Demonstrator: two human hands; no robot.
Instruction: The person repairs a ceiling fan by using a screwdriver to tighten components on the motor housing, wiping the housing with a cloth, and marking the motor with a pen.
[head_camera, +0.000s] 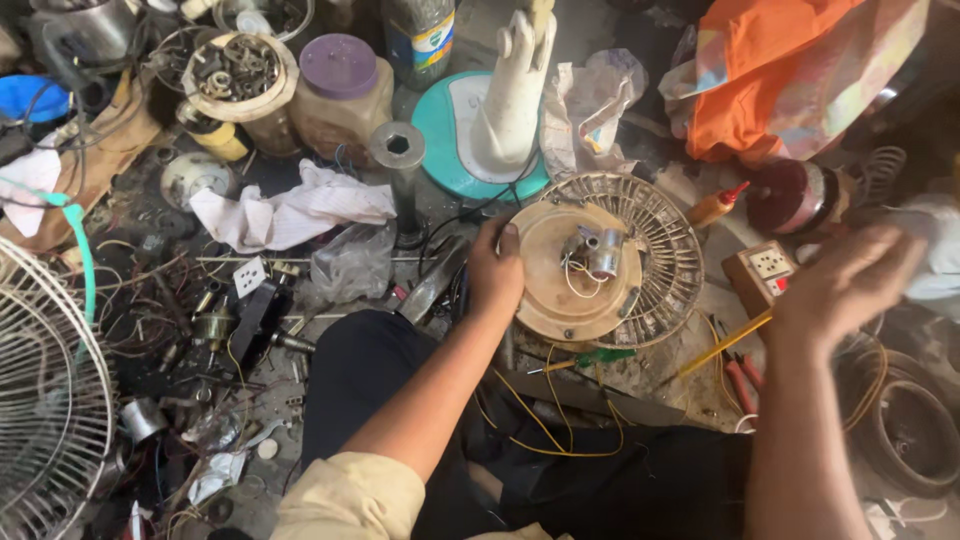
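We see a round fan motor unit (572, 270) at the middle of the scene, resting on the cluttered ground just beyond the person's knees. It has a flat tan disc, smooth and a little stained, laid over a pale ribbed grille (672, 250) whose thin slats fan out past the disc on the right. At the disc's centre sits a small shiny metal cylinder (604, 252) with thin white and yellow wires (575, 282) curling from it. The left hand (496, 268) clasps the disc's left edge, thumb on top and fingers curled under the rim. The right hand (850, 285) hovers to the right, well apart from the unit, blurred (we cannot tell whether it is open or closed); a yellow rod (722, 345) lies just below it. Beside that hand stands a brown boxy socket (762, 272) with a white face. Far of the unit a teal round base (450, 140) carries a white plastic stand (515, 85). To the left lie a crumpled white cloth (290, 212), a dull metal tube (400, 180) and a wire fan guard (45, 400)
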